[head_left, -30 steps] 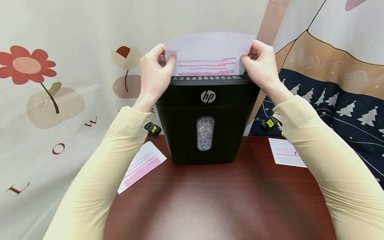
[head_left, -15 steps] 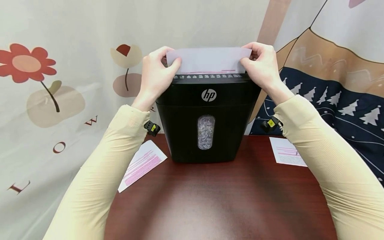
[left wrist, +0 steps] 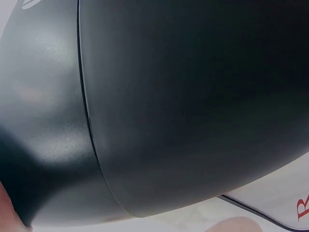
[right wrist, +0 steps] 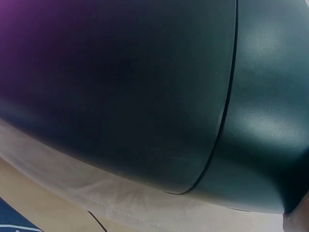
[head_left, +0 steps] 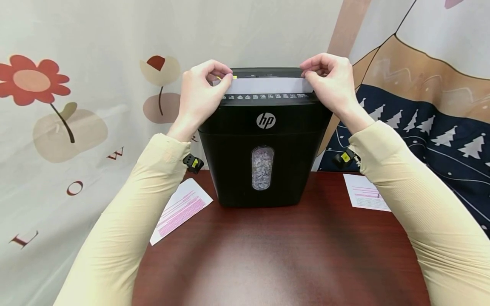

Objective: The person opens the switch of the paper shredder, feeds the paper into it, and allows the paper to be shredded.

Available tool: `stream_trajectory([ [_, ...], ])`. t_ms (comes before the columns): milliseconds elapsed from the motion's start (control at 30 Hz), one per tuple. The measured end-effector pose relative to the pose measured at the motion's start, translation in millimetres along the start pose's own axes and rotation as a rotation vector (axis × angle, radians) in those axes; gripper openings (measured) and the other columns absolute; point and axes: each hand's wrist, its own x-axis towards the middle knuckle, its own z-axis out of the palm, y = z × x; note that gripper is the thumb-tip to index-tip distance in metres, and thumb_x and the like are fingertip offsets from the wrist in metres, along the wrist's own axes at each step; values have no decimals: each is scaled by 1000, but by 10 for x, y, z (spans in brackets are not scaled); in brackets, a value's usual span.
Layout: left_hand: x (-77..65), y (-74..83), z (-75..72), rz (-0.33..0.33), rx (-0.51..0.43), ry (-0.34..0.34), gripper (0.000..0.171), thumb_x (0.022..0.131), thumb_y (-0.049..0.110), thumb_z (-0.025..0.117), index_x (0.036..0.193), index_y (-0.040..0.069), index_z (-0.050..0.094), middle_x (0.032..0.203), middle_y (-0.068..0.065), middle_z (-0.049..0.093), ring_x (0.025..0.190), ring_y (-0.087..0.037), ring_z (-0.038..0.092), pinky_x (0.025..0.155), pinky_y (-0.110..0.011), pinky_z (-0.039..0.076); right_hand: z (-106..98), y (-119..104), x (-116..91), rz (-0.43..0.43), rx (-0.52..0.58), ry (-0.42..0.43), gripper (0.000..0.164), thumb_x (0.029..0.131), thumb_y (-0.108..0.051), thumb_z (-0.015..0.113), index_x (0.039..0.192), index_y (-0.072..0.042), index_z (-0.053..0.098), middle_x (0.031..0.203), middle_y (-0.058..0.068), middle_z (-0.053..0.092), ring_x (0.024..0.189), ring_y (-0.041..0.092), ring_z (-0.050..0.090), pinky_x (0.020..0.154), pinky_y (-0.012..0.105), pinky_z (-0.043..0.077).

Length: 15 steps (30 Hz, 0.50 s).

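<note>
A black HP paper shredder (head_left: 237, 165) stands upright on the table, its small window filled with shredded bits. A white strip of paper (head_left: 268, 86) sticks up from the slot in its top, the rest of the sheet hidden inside. At the strip's left end is my left hand (head_left: 200, 91), thumb and index fingertips apart just over the paper's top edge. My right hand (head_left: 334, 83) hovers at the right end, its fingers loosely bent with a gap to the thumb. Both wrist views are mostly taken up by the shredder's black side (left wrist: 183, 106).
On the reddish-brown table (head_left: 264, 255), a printed sheet (head_left: 181, 210) lies left of the shredder, partly under the left sleeve. Another printed sheet (head_left: 365, 195) lies at the right, partly covered by the right sleeve. A patterned curtain (head_left: 95, 38) hangs close behind.
The paper has sunk down into the shredder until only a narrow blank strip shows. Both hands have come down slightly with it, and their fingers have let go of its edges.
</note>
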Motion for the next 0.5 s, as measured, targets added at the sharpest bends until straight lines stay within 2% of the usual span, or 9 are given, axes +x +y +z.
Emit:
stream_trajectory([
  [300,2,13,-13,-1,-6,-19,20,99,24,65,105,13,80,100,-3,79,76,2,59,79,-15,43,11,2,-11,-38,-3,11,23,97,-8,57,99,-15,79,75,-25,67,76,0,63,74,17,45],
  [500,-61,-6,-38,-2,-83,-6,21,101,25,64,108,11,79,99,0,76,81,-3,63,82,-16,47,33,6,-16,-53,40,35,21,97,-9,59,97,-17,79,76,-25,68,78,0,66,76,15,48],
])
